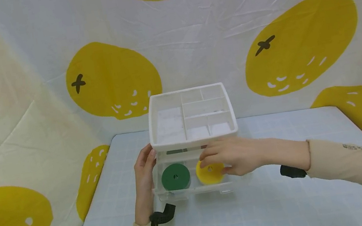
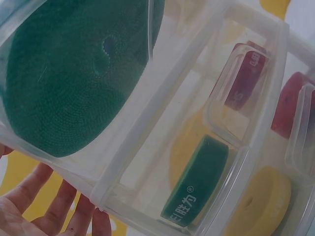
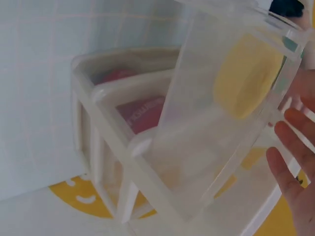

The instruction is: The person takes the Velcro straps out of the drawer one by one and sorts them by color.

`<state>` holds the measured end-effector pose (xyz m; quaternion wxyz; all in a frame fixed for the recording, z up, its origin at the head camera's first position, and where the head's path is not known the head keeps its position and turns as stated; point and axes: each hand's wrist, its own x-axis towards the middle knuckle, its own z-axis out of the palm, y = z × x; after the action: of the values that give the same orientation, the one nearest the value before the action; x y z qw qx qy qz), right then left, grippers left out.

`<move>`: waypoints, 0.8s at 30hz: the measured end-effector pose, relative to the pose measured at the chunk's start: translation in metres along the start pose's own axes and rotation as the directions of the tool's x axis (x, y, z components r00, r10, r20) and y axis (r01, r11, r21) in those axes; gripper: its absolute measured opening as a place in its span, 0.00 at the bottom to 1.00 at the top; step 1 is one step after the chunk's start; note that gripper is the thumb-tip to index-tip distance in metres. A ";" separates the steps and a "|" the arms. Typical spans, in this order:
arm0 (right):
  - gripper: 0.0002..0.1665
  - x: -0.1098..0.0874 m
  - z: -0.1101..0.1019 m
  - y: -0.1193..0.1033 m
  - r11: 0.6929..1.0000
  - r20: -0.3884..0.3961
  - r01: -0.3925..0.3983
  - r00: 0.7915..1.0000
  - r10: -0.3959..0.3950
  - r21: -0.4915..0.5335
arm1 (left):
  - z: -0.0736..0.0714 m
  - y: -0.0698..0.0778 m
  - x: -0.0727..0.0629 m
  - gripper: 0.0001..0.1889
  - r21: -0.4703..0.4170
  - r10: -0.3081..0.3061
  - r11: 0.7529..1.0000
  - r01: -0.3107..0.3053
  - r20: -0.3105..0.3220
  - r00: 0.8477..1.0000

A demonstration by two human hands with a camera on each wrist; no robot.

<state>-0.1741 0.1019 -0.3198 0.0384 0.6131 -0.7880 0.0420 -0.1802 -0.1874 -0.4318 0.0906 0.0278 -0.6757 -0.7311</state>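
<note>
Touching drawer unit (image 1: 194, 141) with left grip (image 1: 145, 167), right grip (image 1: 230, 154) over yellow roll (image 1: 209, 178)

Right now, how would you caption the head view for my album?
A person's right grip over a yellow roll beside a green roll in a pulled-out clear drawer, left grip alongside.

Looks like a screened-off tabletop booth, unclear whether in a home or elsewhere: wrinkled, yellow-patterned cloth (image 1: 199, 58) beyond left hand (image 1: 145, 168) and right hand (image 1: 232, 156), pale checked tabletop (image 1: 288, 206) beneath both.

Head view above, wrist views nearer, share the drawer unit (image 1: 194, 141).
</note>
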 end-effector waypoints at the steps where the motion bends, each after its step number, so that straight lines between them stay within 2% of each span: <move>1: 0.30 0.001 0.001 0.001 1.000 0.018 0.012 1.000 -0.012 -0.014 | 0.000 0.000 0.000 0.21 0.001 0.002 1.000 -0.002 0.000 1.000; 7: 0.34 0.007 0.007 0.006 0.998 0.097 0.062 0.994 -0.058 -0.033 | 0.000 0.000 -0.001 0.21 -0.008 0.005 1.000 -0.005 0.003 1.000; 11: 0.34 0.008 0.011 0.008 0.999 0.128 0.050 0.991 -0.049 -0.012 | 0.000 0.000 -0.001 0.21 -0.023 0.002 1.000 -0.002 0.010 1.000; 19: 0.35 0.008 0.018 0.010 0.999 0.143 0.044 0.989 -0.044 0.003 | 0.000 0.000 -0.002 0.21 -0.004 -0.018 1.000 0.018 0.011 1.000; 24: 0.34 0.011 0.017 0.011 0.999 0.148 0.031 0.989 -0.032 0.011 | 0.000 0.000 -0.001 0.21 -0.010 -0.008 1.000 0.008 0.011 1.000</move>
<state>-0.1877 0.0916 -0.3360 -0.0220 0.6269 -0.7788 -0.0008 -0.1791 -0.1874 -0.4319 0.0840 0.0259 -0.6725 -0.7349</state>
